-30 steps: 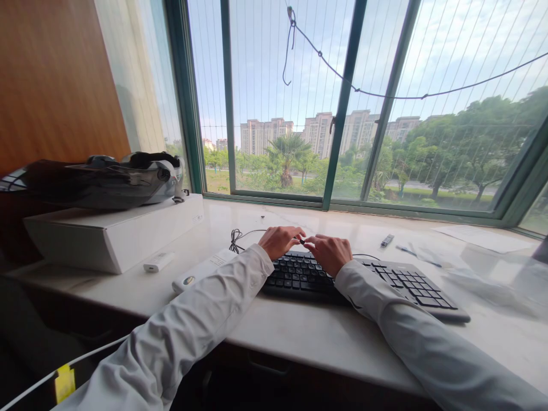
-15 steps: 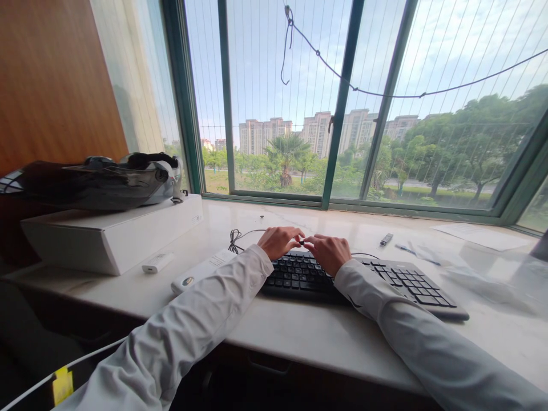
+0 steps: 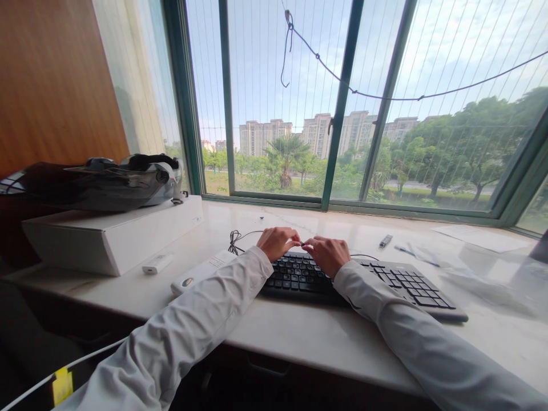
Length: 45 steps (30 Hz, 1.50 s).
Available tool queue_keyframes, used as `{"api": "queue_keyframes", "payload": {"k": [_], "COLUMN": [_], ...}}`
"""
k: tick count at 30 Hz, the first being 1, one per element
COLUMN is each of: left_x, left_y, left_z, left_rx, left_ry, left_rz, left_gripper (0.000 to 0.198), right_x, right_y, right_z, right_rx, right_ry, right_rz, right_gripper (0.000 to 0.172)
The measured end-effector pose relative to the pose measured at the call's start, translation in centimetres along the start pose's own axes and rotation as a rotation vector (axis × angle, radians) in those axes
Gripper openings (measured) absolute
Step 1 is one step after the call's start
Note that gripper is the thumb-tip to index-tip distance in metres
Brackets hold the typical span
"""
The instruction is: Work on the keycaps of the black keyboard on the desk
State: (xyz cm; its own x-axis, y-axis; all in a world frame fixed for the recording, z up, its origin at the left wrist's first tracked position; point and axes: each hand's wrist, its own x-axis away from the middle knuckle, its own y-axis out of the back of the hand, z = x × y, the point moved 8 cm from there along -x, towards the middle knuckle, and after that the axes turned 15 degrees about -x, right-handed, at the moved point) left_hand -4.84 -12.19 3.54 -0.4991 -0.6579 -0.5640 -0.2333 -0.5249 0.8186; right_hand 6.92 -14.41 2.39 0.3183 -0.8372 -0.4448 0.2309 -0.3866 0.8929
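A black keyboard (image 3: 295, 274) lies on the white marble-patterned counter, partly covered by my hands and sleeves. Above its back edge, my left hand (image 3: 277, 242) and my right hand (image 3: 329, 252) meet at the fingertips. Pinched between them is a tiny black piece (image 3: 302, 244), probably a keycap, mostly hidden by the fingers. The right fingers are closed on it, and the left thumb and fingertips close on its other side. Left of the keyboard lies a white box-like item (image 3: 203, 271) with printed text and a round mark.
A large white box (image 3: 111, 240) bears a dark visor-like item (image 3: 107, 180) at the left. Nearby lies a small white device (image 3: 157, 264). A bundled black cable (image 3: 234, 242) sits behind the keyboard. At the right are a small grey strip (image 3: 386, 241), clear plastic bags (image 3: 492, 285) and paper (image 3: 482, 236).
My left fingertips have bent slightly down and closer around the tiny black piece, which now shows less. The keyboard stays where it was.
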Motion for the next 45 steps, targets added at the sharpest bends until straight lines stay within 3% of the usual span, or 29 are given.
{"api": "queue_keyframes", "payload": {"k": [10,30,45], "left_x": [-0.01,0.06,0.03], "left_y": [-0.29,-0.86,-0.62], "left_z": [-0.07,-0.57,0.03], "left_rx": [0.006,0.031,0.013], "left_ry": [-0.016,-0.118,-0.020], "left_rz": [0.015,0.042,0.024], "left_gripper": [0.021,0.018,0.015], "right_x": [0.01,-0.13,-0.15], "right_y": [-0.29,-0.60,-0.52], "right_z": [-0.09,-0.36,-0.51], "right_rx": [0.016,-0.010,-0.015], "right_ry": [-0.012,0.023,0.027], "right_rz": [0.025,0.000,-0.032], "right_gripper": [0.041,0.036,0.034]}}
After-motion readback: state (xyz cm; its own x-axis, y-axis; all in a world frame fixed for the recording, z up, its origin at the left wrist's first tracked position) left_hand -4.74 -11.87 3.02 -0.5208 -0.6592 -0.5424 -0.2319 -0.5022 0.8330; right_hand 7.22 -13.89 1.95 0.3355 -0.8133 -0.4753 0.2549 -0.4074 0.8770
